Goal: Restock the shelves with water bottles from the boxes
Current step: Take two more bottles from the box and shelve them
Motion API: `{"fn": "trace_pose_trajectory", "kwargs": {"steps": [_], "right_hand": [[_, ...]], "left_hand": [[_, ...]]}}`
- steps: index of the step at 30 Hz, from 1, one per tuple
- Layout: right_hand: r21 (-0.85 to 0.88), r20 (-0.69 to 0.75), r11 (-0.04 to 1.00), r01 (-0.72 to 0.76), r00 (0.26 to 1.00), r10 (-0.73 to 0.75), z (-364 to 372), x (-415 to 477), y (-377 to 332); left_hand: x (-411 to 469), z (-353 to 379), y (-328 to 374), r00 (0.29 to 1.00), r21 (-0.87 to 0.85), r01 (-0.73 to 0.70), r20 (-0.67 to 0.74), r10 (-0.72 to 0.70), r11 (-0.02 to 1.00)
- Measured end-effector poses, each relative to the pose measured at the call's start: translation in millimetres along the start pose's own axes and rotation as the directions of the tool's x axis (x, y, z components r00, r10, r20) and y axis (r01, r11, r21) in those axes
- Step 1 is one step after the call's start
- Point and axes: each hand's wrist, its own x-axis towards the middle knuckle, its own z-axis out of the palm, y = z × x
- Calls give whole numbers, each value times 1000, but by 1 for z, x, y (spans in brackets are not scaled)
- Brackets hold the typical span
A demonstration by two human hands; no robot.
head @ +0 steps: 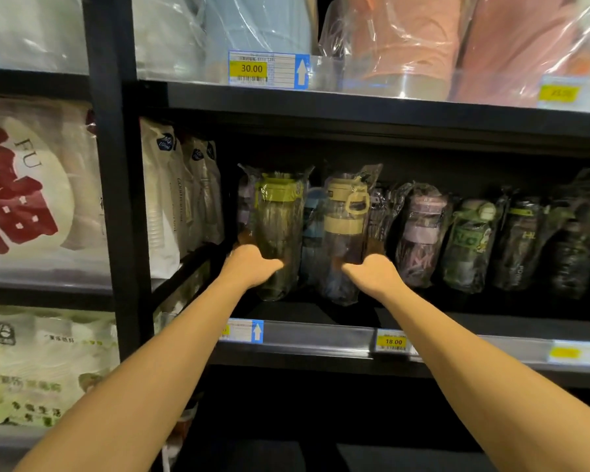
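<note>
Arms (150,369) outstretched — left hand (252,267) grips green-lidded bottle (280,212), right hand (372,272) yellow-lidded bottle (343,229) — at black shelf (321,313).

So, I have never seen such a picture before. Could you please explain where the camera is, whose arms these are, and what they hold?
There is no machine here. A person wears one wide-angle camera on the head, so you look forward and down along both bare arms. The left hand grips a plastic-wrapped green-lidded bottle. The right hand grips a wrapped yellow-lidded bottle. Both bottles are upright over the dark shelf; whether they stand on it I cannot tell. To the right, more wrapped bottles lean in a row. To the left stand white packs. The price label on the shelf edge reads 18.00.
</note>
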Motion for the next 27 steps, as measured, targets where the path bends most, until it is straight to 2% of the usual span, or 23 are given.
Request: {"fn": "trace_pose_trajectory", "kwargs": {"steps": [3, 6, 9, 14, 17, 20, 27], "right_hand": [[-237, -40, 972, 5, 999, -15, -8, -33, -9], [-436, -32, 899, 31, 998, -50, -12, -71, -18], [-551, -14, 833, 50, 998, -69, -14, -115, -25], [-670, 3, 733, 116, 988, -154, -17, -195, -33], [-717, -21, 678, 164, 966, -257, -14, -245, -32], [-713, -7, 674, 193, 959, -282, -11, -294, -26], [-684, 134, 657, 316, 940, -313, 12, -407, -12]], "left_hand": [[-28, -13, -2, 997, 210, -72, -23, 79, 975], [-70, -22, -2, 982, 375, -171, -9, 188, 911], [-117, -32, -2, 960, 522, -247, 17, 279, 817], [-200, -46, -10, 924, 643, -304, 19, 382, 703], [-251, -46, -22, 906, 666, -295, -32, 421, 685], [-302, -44, -33, 917, 695, -258, -41, 396, 671], [-412, -50, -71, 956, 724, -211, 12, 294, 657]]}}
